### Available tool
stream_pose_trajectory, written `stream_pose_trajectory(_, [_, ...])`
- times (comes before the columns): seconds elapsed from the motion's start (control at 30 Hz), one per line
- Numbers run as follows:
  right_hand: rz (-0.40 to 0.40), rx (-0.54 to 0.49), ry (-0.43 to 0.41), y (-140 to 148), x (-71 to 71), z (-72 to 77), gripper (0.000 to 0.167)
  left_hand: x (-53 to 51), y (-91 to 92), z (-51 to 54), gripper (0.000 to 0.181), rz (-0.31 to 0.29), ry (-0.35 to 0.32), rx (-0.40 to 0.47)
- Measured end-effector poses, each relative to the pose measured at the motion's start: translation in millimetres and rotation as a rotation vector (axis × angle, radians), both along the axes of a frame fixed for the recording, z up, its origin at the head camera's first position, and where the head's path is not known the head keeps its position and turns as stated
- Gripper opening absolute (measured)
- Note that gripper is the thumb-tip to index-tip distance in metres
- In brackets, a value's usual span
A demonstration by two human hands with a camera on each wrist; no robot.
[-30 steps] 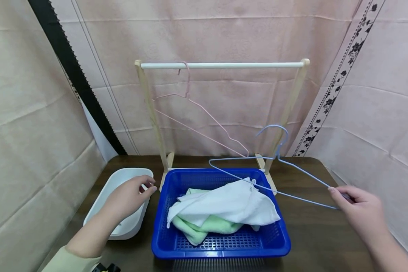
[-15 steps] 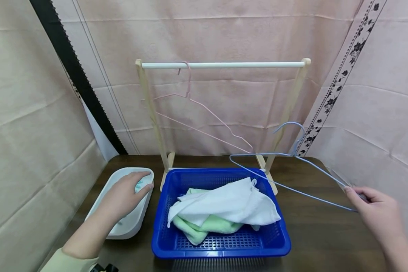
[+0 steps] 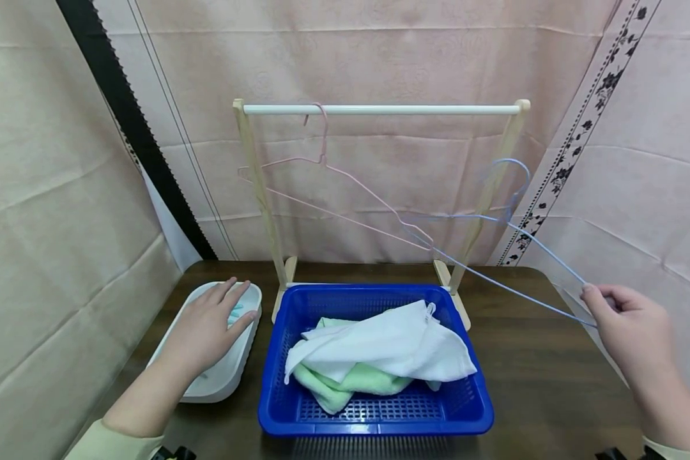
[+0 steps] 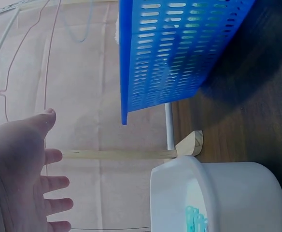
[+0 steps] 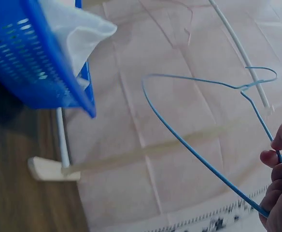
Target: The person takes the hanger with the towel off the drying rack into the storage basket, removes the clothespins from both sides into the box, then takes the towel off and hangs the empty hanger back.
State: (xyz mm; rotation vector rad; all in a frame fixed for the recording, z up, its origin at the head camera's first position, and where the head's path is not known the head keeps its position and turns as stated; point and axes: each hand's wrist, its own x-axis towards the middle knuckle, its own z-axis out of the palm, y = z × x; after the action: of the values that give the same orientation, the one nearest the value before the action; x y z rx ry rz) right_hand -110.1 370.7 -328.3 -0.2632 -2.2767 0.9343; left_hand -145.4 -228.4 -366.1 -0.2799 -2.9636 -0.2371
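Observation:
A blue wire hanger (image 3: pixel 543 249) is gripped at one end by my right hand (image 3: pixel 632 326), its hook up near the rack's right post. In the right wrist view the fingers curl round the hanger's (image 5: pixel 206 162) corner. My left hand (image 3: pixel 209 326) hovers over the white tub (image 3: pixel 238 358) with fingers spread, holding nothing. The left wrist view shows the open palm (image 4: pixel 10 174) above the tub, where turquoise clips (image 4: pixel 195 220) lie. A pink wire hanger (image 3: pixel 368 190) hangs from the rack's white bar (image 3: pixel 408 110).
A blue basket (image 3: pixel 374 429) with a white cloth (image 3: pixel 379 348) and a green cloth (image 3: pixel 374 380) stands in the middle of the brown table (image 3: pixel 546 390). The wooden rack post (image 3: pixel 497 172) rises behind it. Curtains (image 3: pixel 402 64) surround the table.
My right hand has gone right and then up, lifting the blue hanger toward the bar. The left hand's fingers have straightened and spread over the tub.

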Motion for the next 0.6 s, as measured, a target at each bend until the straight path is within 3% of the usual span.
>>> stream_pose_trajectory(0.17, [0.061,-0.012,0.067,-25.0,-17.6,17.0,0.017,0.7,0.1,-0.4,0.075,-0.002,-0.022,-0.009])
stream_pose_trajectory(0.3, [0.101,-0.017,0.073,-41.6,-32.7,33.5,0.018,-0.2,1.0,-1.1,0.072,-0.012,-0.028,-0.012])
stream_pose_trajectory(0.6, [0.166,-0.086,0.133,-72.4,-71.0,65.3,0.022,-3.2,2.6,-1.6,0.082,-0.001,-0.037,-0.005])
